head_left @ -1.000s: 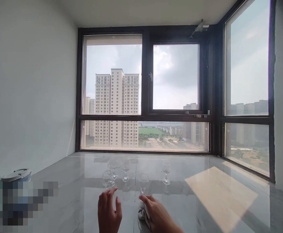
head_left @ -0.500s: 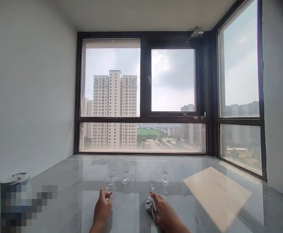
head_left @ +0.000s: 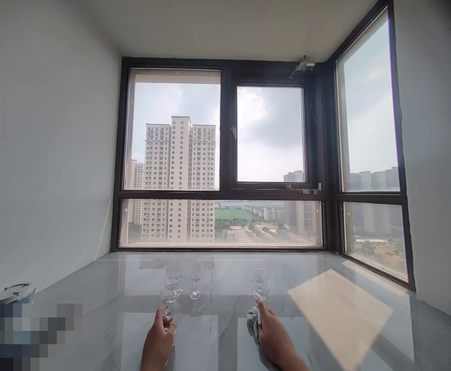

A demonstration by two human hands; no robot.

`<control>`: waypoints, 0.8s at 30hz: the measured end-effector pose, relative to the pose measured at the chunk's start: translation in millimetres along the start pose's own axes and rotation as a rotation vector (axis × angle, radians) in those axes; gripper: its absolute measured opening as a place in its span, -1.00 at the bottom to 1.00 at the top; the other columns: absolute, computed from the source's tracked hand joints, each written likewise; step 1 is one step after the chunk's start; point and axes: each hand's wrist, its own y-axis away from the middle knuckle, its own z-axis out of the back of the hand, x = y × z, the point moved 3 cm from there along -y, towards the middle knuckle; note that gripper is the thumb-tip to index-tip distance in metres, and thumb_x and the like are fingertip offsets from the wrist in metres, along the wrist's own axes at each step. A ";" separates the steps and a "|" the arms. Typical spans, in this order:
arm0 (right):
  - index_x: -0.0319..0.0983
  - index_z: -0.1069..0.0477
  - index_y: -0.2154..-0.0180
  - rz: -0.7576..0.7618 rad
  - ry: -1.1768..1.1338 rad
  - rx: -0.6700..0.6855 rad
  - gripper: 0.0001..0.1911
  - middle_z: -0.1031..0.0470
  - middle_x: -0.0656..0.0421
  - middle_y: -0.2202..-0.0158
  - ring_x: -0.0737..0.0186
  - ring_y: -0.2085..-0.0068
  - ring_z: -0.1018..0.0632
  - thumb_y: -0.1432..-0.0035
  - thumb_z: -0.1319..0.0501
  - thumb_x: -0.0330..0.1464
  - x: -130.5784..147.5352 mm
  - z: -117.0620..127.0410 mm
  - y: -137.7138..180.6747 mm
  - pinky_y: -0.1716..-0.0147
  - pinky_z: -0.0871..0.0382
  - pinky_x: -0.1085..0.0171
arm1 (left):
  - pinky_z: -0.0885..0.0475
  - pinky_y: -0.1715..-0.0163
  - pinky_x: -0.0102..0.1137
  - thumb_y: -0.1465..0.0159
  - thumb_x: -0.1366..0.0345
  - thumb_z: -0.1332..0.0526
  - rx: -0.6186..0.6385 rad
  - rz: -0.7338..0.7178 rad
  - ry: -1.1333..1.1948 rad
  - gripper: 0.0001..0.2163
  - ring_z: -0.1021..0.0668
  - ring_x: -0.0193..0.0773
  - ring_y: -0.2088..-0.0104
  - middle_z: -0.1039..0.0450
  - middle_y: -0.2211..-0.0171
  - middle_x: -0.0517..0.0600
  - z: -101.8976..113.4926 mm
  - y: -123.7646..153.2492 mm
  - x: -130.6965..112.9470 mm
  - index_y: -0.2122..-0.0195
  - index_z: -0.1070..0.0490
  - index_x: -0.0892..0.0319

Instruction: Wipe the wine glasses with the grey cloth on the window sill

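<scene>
My left hand (head_left: 158, 334) is closed around the lower part of a clear stemmed glass (head_left: 167, 293), whose bowl shows above my fingers. My right hand (head_left: 275, 336) grips a crumpled grey-white cloth (head_left: 252, 319) together with the lower part of another stemmed glass (head_left: 263, 288). Just behind that one stands a similar glass (head_left: 258, 269), partly overlapped by it. Beyond my left hand, two more glasses stand upright: one stemmed glass (head_left: 195, 275) to its right, and one further glass (head_left: 174, 269) partly behind the held one.
The glasses stand on a glossy grey tiled ledge (head_left: 225, 286) below a dark-framed window (head_left: 225, 195). A sunlit patch (head_left: 341, 309) lies on the right. A lidded container (head_left: 11, 293) sits at the far left, partly pixelated. White walls bound both sides.
My right hand has moved right with the cloth and its glass, which now overlaps the standing glass. My left hand still holds its glass. The view has shifted slightly.
</scene>
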 end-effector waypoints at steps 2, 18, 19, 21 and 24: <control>-0.34 -0.21 -0.35 -0.013 0.011 -0.006 -0.29 -0.48 -0.05 -0.23 0.07 -0.26 -0.42 -0.14 0.01 -0.52 -4.2 -1.5 -4.2 -0.22 -0.27 0.21 | -0.40 0.26 -0.42 -0.34 0.15 0.05 -0.005 -0.005 -0.003 -0.59 -0.62 -0.20 0.25 -0.55 0.18 0.00 -0.6 0.4 0.0 -0.17 -0.18 0.13; -0.17 -0.15 -0.37 0.109 -0.107 -0.013 -0.10 -0.49 0.00 -0.21 -0.02 -0.26 -0.46 0.06 -0.10 -0.56 -4.3 -9.7 2.9 -0.24 -0.35 0.03 | -0.43 -0.02 -0.31 -0.34 0.25 0.01 0.009 -0.201 0.001 -0.61 -0.60 -0.11 -0.03 -0.59 0.00 0.10 -8.5 12.2 -9.1 -0.17 -0.33 0.06; -0.16 -0.12 -0.39 0.159 -0.112 0.018 -0.07 -0.52 0.00 -0.17 -0.02 -0.23 -0.48 0.06 -0.11 -0.56 6.1 -6.9 6.2 -0.21 -0.39 0.04 | -0.42 -0.06 -0.28 -0.34 0.25 0.02 0.018 -0.217 0.012 -0.60 -0.57 -0.09 -0.09 -0.57 -0.06 0.11 -9.5 12.3 -9.9 -0.17 -0.34 0.05; -0.17 -0.10 -0.41 0.310 -0.095 0.058 -0.06 -0.61 -0.01 -0.01 -0.03 -0.08 -0.58 0.04 -0.16 -0.55 39.0 6.2 17.1 -0.07 -0.50 0.07 | -0.41 -0.12 -0.24 -0.34 0.26 0.03 0.038 -0.232 0.018 -0.59 -0.53 -0.08 -0.16 -0.51 -0.16 0.14 -10.9 11.9 -10.0 -0.18 -0.35 0.07; -0.11 -0.20 -0.37 0.680 -0.010 -0.033 -0.27 -0.65 0.00 0.08 -0.05 0.07 -0.62 -0.17 -0.17 -0.49 109.0 47.0 47.3 0.15 -0.60 0.07 | -0.39 -0.17 -0.21 -0.35 0.26 0.05 0.024 -0.255 -0.002 -0.57 -0.51 -0.08 -0.19 -0.50 -0.17 0.17 -11.1 11.5 -8.5 -0.21 -0.32 0.14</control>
